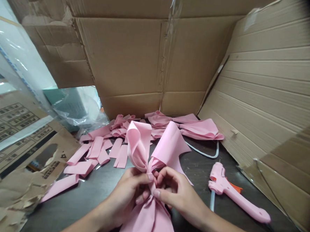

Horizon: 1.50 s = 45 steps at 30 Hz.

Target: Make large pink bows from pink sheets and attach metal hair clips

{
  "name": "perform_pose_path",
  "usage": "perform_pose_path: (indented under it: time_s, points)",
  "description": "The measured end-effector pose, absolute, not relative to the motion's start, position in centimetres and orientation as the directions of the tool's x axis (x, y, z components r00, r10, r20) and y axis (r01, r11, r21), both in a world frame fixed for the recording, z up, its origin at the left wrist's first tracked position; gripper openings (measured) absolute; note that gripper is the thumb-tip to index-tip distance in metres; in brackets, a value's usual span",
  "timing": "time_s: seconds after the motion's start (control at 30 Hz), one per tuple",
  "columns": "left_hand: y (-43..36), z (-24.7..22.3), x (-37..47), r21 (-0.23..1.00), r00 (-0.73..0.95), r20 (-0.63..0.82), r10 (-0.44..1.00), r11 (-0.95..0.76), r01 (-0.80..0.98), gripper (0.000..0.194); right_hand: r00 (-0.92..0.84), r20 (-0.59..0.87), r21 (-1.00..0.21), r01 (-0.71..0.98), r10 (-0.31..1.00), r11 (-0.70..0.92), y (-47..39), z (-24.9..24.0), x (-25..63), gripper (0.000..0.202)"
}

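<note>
A large pink bow (166,144) stands upright near the front middle, its two loops spread at the top and its wide tails (148,224) hanging toward the front edge. My left hand (128,188) is closed round the gathered centre from the left, thumb over the knot. From the right, my right hand (176,191) pinches the pink material just below the centre, thumb and fingers pressed together. The fingertips of both hands nearly meet there and partly hide the knot.
Folded pink strips (95,147) lie at the left, and finished-looking pink bows (201,127) at the back. A pink glue gun (240,196) rests on the dark table (94,200) at the right. Cardboard walls (122,54) surround the back and sides; clear plastic (74,104) sits back left.
</note>
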<state>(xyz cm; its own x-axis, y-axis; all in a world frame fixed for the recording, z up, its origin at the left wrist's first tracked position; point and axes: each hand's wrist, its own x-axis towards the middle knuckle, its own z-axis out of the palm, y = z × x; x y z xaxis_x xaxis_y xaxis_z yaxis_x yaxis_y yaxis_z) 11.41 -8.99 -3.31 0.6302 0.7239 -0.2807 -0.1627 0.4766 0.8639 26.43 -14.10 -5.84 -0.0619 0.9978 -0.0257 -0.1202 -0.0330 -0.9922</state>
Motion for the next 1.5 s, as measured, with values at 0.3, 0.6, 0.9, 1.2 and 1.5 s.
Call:
perform_pose_path:
  time_s: [0.3, 0.6, 0.9, 1.2, 1.5]
  points:
    - [-9.3, -3.5, 11.7, 0.938, 0.589, -0.226, 0.776, 0.336, -0.082, 0.016, -0.04, -0.052, -0.995, -0.083, 0.998, -0.055, -13.9, -6.2, 26.3, 0.039]
    - [-9.1, -3.6, 11.6, 0.928, 0.61, -0.236, 0.756, 0.363, -0.09, 0.022, -0.07, -0.079, -0.996, -0.032, 0.994, -0.081, -13.6, -6.8, 26.5, 0.042]
    - [-9.0, -3.8, 11.4, 0.93, 0.6, -0.227, 0.767, 0.353, -0.099, 0.03, -0.101, -0.076, -0.993, -0.079, 0.992, -0.084, -13.5, -7.6, 26.5, 0.042]
    - [-9.2, -3.8, 11.5, 0.937, 0.599, -0.153, 0.786, 0.309, -0.165, 0.027, -0.081, -0.041, -0.994, -0.1, 0.996, -0.049, -13.4, -7.7, 26.6, 0.039]
    - [-9.2, -4.1, 11.5, 0.939, 0.592, -0.08, 0.802, 0.259, -0.225, 0.026, -0.17, 0.021, -0.967, -0.255, 0.985, -0.023, -14.0, -6.6, 26.1, 0.034]
